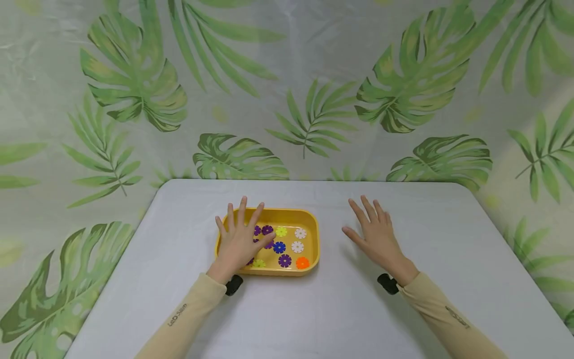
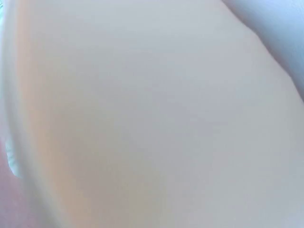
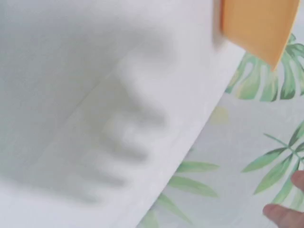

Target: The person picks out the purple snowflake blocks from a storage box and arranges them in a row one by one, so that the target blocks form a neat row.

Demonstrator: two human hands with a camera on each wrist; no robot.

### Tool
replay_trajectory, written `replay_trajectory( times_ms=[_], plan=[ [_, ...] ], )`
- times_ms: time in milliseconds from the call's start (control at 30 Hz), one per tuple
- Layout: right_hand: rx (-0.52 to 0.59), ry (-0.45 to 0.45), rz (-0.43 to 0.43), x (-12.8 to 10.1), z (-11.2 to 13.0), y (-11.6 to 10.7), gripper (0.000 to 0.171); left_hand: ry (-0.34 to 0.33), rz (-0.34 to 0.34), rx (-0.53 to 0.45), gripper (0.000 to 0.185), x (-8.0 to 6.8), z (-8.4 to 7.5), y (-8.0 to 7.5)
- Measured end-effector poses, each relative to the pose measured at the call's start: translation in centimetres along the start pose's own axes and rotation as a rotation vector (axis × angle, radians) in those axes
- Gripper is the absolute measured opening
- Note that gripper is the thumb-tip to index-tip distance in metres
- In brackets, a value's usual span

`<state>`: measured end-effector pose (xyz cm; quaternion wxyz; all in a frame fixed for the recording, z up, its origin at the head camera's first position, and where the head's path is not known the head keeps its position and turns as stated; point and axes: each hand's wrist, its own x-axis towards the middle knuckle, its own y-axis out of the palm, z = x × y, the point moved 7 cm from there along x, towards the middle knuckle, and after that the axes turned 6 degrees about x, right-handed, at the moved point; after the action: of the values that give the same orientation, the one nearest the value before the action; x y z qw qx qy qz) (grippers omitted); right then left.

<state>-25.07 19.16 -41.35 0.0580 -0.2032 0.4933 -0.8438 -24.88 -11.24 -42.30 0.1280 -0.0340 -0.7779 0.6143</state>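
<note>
Your left hand lies with fingers straight and spread over the left part of the yellow tray. The palm covers the tray's near-left corner and the fingertips reach toward its far rim. Nothing is pinched or gripped. Whether the palm presses on the pieces beneath it or hovers above them cannot be told from the head view.

The tray sits on the white table, left of centre and in the table's middle depth. Inside it lie flat flower-shaped pieces: a yellow-green flower and a white flower along the far row, a blue flower at the centre, a second white one just right of it, and a purple flower beside an orange flower along the near edge. Further purple pieces lie partly under your left fingers.

Your right hand is held flat, fingers straight and slightly apart, over bare table to the right of the tray and apart from it. It holds nothing.

Both forearms wear beige sleeves, with a black strap at each wrist.

The left wrist view is a pale blur and shows nothing usable. The right wrist view shows table surface, a corner of the tray and the leaf-print backdrop.
</note>
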Motion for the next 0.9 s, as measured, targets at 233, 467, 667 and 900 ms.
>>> replay_trajectory(
  times_ms=[233,467,667,900],
  plan=[
    [0.332,-0.11,0.08,2.0,3.5,1.4,0.065,0.01,-0.05,-0.237,0.071,-0.5,2.2,-2.2],
    [0.767,-0.023,0.371,3.6,7.0,5.1,0.046,-0.051,-0.107,-0.704,0.056,-1.1,7.2,-2.4],
    [0.977,0.065,0.682,3.8,9.4,8.4,0.042,-0.171,0.036,-1.115,0.053,-2.1,10.0,0.6],
    [0.893,0.16,0.86,3.9,10.9,11.4,0.035,-0.235,0.128,-1.335,0.054,-3.2,10.7,3.6]
  ],
)
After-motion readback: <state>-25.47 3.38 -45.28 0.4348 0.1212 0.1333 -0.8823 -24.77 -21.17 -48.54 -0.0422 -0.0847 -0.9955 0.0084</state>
